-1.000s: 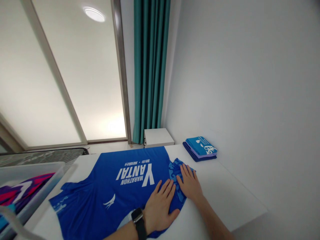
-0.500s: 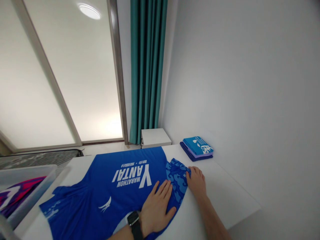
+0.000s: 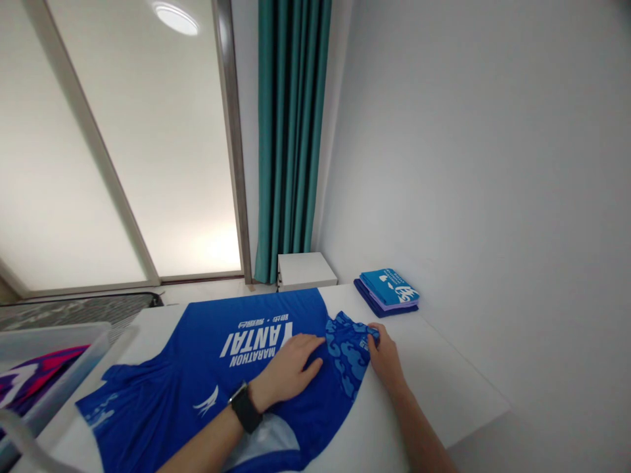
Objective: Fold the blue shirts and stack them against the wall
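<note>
A blue T-shirt [image 3: 207, 348] with white "YANTAI MARATHON" lettering lies spread on the white table [image 3: 424, 368], its collar toward me. My left hand [image 3: 290, 371], with a black watch on its wrist, rests on the chest by the lettering, fingers stretched out and thumb apart. At the patterned sleeve on the right, my right hand [image 3: 384, 355] pinches the cuff's corner between thumb and fingers. The opposite sleeve [image 3: 106, 407] lies wrinkled on the left.
A stack of folded shirts [image 3: 387, 290] sits at the table's far right, by the wall. On the left stands a translucent bin [image 3: 101, 341] with red and purple clothing inside. Beyond the table are a white cabinet [image 3: 305, 269] and a green curtain [image 3: 293, 144].
My left hand has shifted left from the sleeve seam onto the lettering, uncovering more of the collar. My right hand has closed on the cuff and slightly lifted its corner.
</note>
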### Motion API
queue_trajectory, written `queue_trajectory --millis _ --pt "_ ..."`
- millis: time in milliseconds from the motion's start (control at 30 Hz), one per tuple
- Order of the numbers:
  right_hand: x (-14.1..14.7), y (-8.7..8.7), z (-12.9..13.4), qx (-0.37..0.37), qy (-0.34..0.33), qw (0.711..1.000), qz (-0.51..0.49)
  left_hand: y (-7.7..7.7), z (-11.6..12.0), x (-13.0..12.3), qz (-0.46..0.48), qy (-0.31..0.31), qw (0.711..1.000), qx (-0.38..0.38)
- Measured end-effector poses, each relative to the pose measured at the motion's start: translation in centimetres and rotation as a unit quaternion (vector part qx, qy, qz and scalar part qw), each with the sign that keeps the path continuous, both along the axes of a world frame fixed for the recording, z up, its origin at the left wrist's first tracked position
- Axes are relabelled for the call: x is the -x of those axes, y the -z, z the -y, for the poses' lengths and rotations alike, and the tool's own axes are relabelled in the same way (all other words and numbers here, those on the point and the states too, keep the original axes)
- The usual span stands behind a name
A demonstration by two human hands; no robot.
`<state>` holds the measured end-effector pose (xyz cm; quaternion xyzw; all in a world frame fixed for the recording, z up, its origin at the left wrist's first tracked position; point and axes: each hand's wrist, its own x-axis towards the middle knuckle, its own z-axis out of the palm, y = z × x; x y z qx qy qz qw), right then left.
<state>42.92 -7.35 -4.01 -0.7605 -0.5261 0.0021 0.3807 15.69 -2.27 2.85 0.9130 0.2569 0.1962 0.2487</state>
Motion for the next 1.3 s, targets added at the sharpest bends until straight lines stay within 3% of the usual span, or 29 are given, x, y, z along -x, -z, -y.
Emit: queue_trajectory --millis 67,133,233,400,500,567,667,733,867,1033,1300 --pt "0.2 -0.2 0.0 0.031 -0.002 0.999 0.005 0.7 -1.0 0.3 0.051 -0.023 0.998 0.018" --pt "0.4 -0.4 0.0 0.064 0.0 0.998 0.02 1.7 -1.9 0.3 0.106 -0.047 0.988 0.098" --pt "0.4 -1.0 -0.4 0.109 0.018 0.993 0.039 3.2 -2.9 0.4 0.196 -0.099 0.946 0.239" --pt "1.5 -3.5 -1.9 0.194 0.038 0.98 0.025 4.3 -4.0 0.5 0.301 -0.095 0.882 0.351" --pt "4.5 -5.0 -2.8 0.126 -0.011 0.992 0.027 4.3 -4.1 0.6 0.328 -0.098 0.853 0.394" --pt "7.0 -5.6 -2.9 0.046 -0.101 0.994 0.025 4.2 -4.0 0.6 0.335 -0.104 0.844 0.405" --pt "10.3 -5.5 -2.2 0.006 -0.266 0.964 -0.019 4.4 -4.1 0.7 0.324 -0.108 0.854 0.392" --pt "11.4 -5.1 -1.2 0.013 -0.314 0.947 -0.063 4.6 -4.1 0.7 0.312 -0.102 0.868 0.372" --pt "10.7 -4.0 0.7 -0.001 -0.26 0.962 -0.078 4.2 -3.7 0.6 0.265 -0.104 0.906 0.313" --pt "8.3 -2.3 2.8 -0.029 -0.172 0.985 -0.013 3.1 -2.3 0.6 0.208 -0.084 0.962 0.154" --pt "7.1 -0.9 6.6 0.025 -0.141 0.984 0.103 3.6 -2.2 0.3 0.158 -0.055 0.983 0.073"
